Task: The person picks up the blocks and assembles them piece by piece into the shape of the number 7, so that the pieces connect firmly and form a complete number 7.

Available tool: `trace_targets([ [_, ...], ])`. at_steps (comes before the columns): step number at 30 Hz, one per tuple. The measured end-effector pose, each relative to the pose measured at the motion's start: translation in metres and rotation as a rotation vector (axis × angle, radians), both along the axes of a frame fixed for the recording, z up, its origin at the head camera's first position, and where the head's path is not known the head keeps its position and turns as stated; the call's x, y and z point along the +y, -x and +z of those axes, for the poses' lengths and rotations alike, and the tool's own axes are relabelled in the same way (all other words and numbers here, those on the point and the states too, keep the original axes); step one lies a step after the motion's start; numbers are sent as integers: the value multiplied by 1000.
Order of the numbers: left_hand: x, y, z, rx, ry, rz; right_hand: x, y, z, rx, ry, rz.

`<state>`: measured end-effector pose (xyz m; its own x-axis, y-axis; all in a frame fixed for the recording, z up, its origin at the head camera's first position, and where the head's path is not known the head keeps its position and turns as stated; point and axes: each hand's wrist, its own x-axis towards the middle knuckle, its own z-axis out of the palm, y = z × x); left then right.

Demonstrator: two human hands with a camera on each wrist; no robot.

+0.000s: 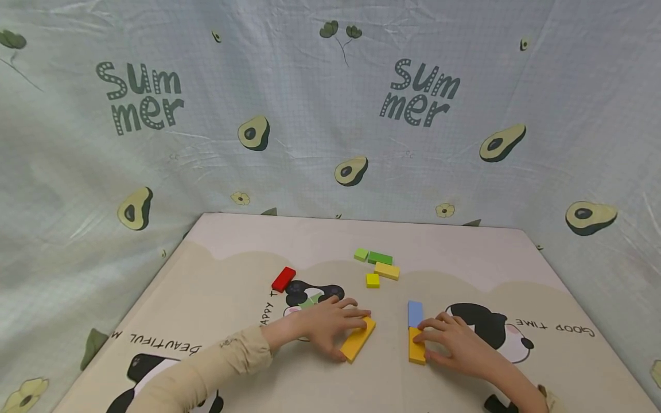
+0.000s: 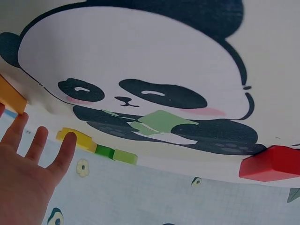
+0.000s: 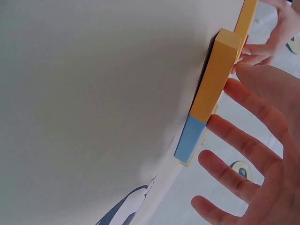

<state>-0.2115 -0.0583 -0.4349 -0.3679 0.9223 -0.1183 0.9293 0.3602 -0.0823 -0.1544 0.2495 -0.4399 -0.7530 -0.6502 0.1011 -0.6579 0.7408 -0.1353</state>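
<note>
In the head view a long orange block [image 1: 358, 341] lies slanted on the table, and my left hand [image 1: 326, 324] spans it, thumb at the near end and a fingertip at the far end. The left wrist view shows fingers of that hand against the orange block's end. To the right, a second orange block [image 1: 416, 346] and a blue block [image 1: 415, 314] stand end to end in a line, touching. My right hand [image 1: 457, 343] touches the second orange block from the right with extended fingers; in the right wrist view its thumb and fingertips rest along one side.
A red block [image 1: 283, 279] lies at the left. Farther back sit a light green block [image 1: 361, 254], a green block [image 1: 380, 258], a pale yellow block [image 1: 387, 271] and a small yellow block [image 1: 372, 280]. A patterned curtain [image 1: 299, 86] hangs behind the table [image 1: 232, 321].
</note>
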Motion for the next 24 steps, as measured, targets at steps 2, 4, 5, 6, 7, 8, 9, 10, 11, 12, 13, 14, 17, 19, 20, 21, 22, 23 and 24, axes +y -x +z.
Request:
trace_targets([
  [2, 0, 1, 0, -13, 6, 6, 0, 0, 0, 4, 2, 3],
  [4, -1, 1, 0, -27, 13, 15, 0, 0, 0, 7, 4, 5],
  [5, -1, 2, 0, -35, 15, 20, 0, 0, 0, 8, 6, 7],
  [6, -1, 2, 0, -42, 16, 23, 1, 0, 0, 10, 7, 9],
  [7, -1, 2, 0, -46, 17, 25, 1, 0, 0, 10, 7, 10],
  [8, -2, 2, 0, -48, 17, 27, 1, 0, 0, 12, 7, 12],
  [9, -2, 2, 0, -51, 16, 28, 1, 1, 0, 12, 8, 13],
  [10, -2, 2, 0, -54, 14, 26, 1, 1, 0, 13, 8, 14],
  [11, -2, 2, 0, -53, 12, 25, 1, 1, 0, 14, 8, 14],
  [12, -2, 2, 0, -52, 11, 23, 1, 1, 0, 14, 8, 14],
  [13, -2, 3, 0, -50, 9, 21, 1, 1, 0, 14, 7, 13],
  [14, -2, 3, 0, -50, 9, 19, 1, 1, 0, 14, 7, 13],
  [17, -1, 3, 0, -47, 3, 13, 1, 1, 0, 11, 5, 11],
  [19, -1, 3, 0, -50, -6, 10, 1, 1, 0, 10, 4, 10],
  [20, -1, 3, 1, -53, -10, 9, 1, 1, 0, 10, 3, 9],
  [21, -1, 3, 1, -58, -16, 9, 0, 1, 0, 10, 2, 9],
  [22, 0, 3, 1, -60, -20, 8, 0, 1, 0, 11, 2, 10],
  [23, 0, 3, 2, -62, -26, 7, 0, 1, 0, 12, 1, 11],
  [24, 0, 3, 2, -65, -32, 6, 0, 1, 0, 14, 2, 11],
])
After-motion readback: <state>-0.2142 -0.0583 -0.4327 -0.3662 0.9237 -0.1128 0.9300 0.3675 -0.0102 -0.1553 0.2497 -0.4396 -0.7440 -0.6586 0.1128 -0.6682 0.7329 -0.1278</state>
